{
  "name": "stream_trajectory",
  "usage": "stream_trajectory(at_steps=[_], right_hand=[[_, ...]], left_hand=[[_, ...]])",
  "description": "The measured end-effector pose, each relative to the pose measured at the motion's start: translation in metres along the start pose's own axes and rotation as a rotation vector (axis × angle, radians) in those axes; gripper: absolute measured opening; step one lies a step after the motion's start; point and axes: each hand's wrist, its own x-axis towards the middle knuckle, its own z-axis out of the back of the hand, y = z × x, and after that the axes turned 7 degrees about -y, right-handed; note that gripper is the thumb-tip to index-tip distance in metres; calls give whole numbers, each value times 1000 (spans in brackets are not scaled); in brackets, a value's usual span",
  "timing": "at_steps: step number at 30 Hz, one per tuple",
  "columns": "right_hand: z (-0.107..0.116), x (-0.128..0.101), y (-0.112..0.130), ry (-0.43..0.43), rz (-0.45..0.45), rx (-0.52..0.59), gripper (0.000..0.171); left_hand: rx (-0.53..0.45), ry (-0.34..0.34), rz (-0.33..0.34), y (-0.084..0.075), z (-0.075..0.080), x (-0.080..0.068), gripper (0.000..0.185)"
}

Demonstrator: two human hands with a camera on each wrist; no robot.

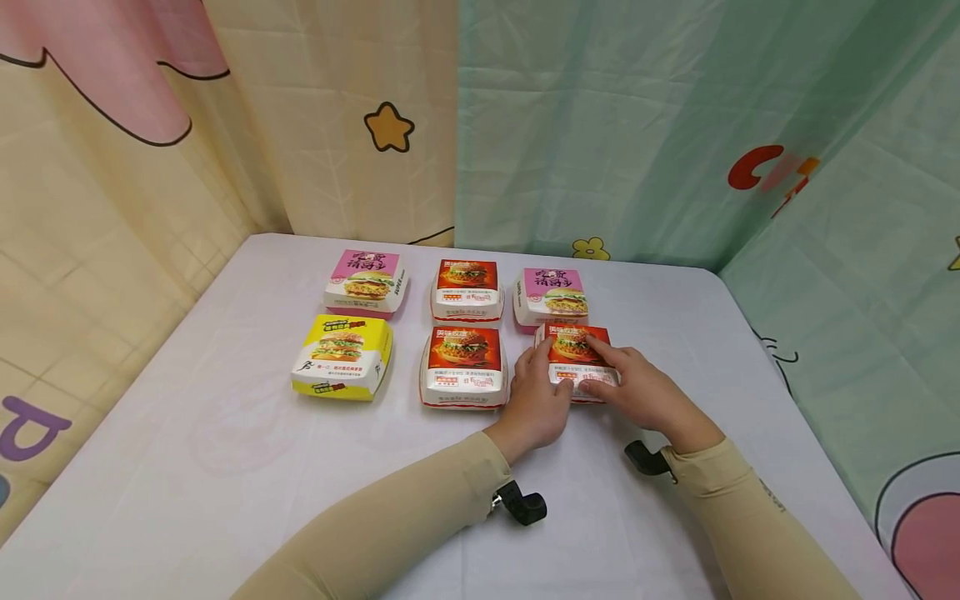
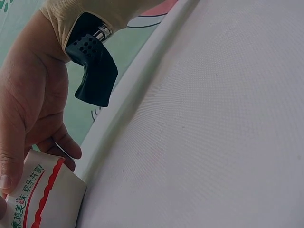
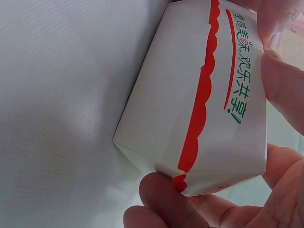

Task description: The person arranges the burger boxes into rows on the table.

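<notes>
In the head view, the front-right box of two rows of burger boxes, a red and white burger box (image 1: 572,365), is between both hands. My left hand (image 1: 536,408) rests on its left side, fingers over the top and thumb at the front. From the right, my right hand (image 1: 648,396) holds it, fingers along the right top edge and thumb towards the front. Up close in the right wrist view, the box (image 3: 190,90) shows a white front with a red scalloped band; fingertips (image 3: 166,197) curl round its right end. The left wrist view has the right hand (image 2: 33,85) gripping the box (image 2: 57,199).
Left of it stands another red and white box (image 1: 463,371), then a yellow box (image 1: 341,358). Behind are a pink box (image 1: 366,283), a red box (image 1: 467,292) and another pink box (image 1: 551,298). They stand on a white-covered table (image 1: 180,492) with printed curtains (image 1: 600,125) behind.
</notes>
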Motion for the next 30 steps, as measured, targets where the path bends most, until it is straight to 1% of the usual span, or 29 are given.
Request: stream_trajectory(at_steps=[18, 30], right_hand=[[-2, 1, -1, -8, 1, 8, 85], [-2, 0, -2, -8, 10, 14, 84]], left_hand=[[-11, 5, -2, 1, 0, 1, 69], [2, 1, -8, 1, 0, 2, 69]])
